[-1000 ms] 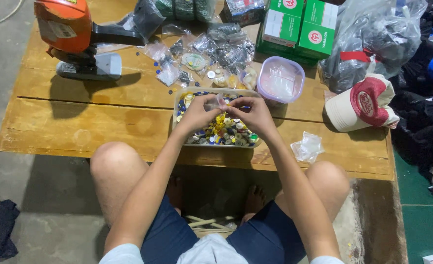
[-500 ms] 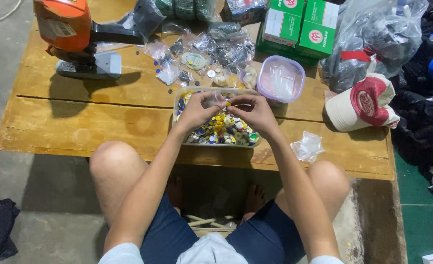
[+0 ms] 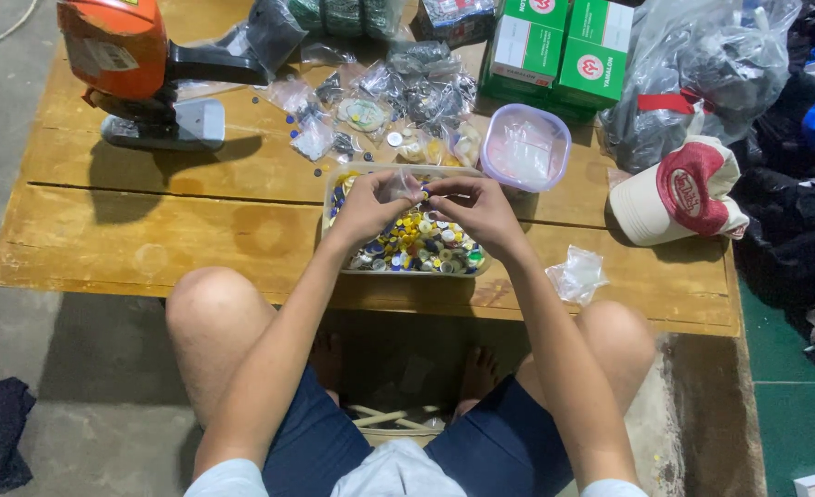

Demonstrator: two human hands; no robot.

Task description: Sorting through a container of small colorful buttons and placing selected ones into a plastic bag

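Looking down from my head camera, I count one clear tray (image 3: 337, 180) on the wooden table (image 3: 150, 230), full of small round buttons (image 3: 416, 247) in yellow, blue, white and other colours, too many to count. Just behind it to the right stands one round clear tub (image 3: 525, 147). Two green boxes (image 3: 564, 46) sit at the far edge, one cap (image 3: 679, 191) with a red patch lies to the right, and one orange machine (image 3: 127, 64) stands at the far left. One small crumpled plastic bag (image 3: 578, 273) lies near my right knee, and a heap of little clear bags (image 3: 398, 97) lies behind the tray; I cannot count those.

My left hand (image 3: 370, 207) and right hand (image 3: 476, 207) meet over the tray, fingertips nearly touching. Both are curled in, thumb to forefinger, pinching something small and clear between them, with a bit of blue showing; I cannot tell just what it is. It is held just above the buttons, over the tray's far half.
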